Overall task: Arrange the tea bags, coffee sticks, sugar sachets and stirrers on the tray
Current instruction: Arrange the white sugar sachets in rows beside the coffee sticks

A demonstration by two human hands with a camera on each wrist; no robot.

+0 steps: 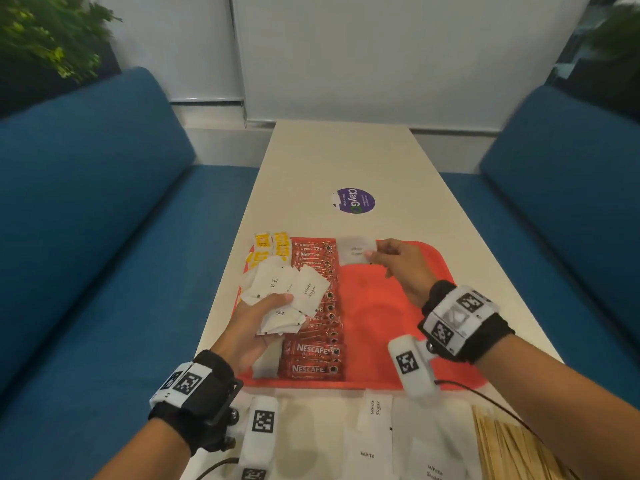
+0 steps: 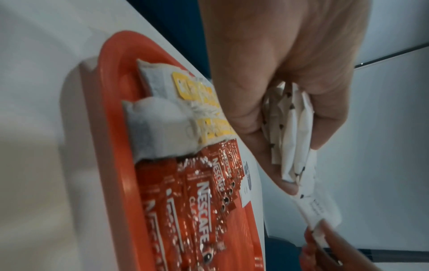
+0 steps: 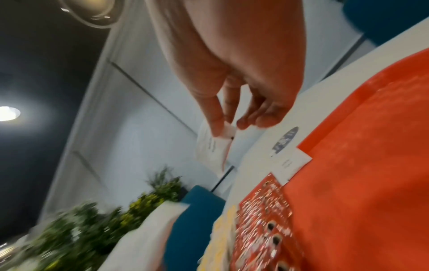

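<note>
A red tray point(image 1: 391, 306) lies on the white table. Tea bags point(image 1: 270, 249) with yellow tags fill its far left corner, and a column of red Nescafe coffee sticks point(image 1: 317, 306) runs beside them. Above the tray's left side, my left hand point(image 1: 277, 317) grips a bunch of white sugar sachets point(image 1: 287, 292), the same bundle point(image 2: 292, 132) that the left wrist view shows. My right hand point(image 1: 372, 253) pinches one sugar sachet point(image 1: 355, 251) over the tray's far edge. The right wrist view shows that sachet point(image 3: 211, 148) in the air and another sachet point(image 3: 291, 163) lying flat by the sticks.
Several loose sugar sachets point(image 1: 375, 410) lie on the table in front of the tray. A pile of wooden stirrers point(image 1: 512, 448) sits at the near right. A purple round sticker point(image 1: 355, 200) marks the table beyond the tray. Blue sofas point(image 1: 86, 220) flank the narrow table.
</note>
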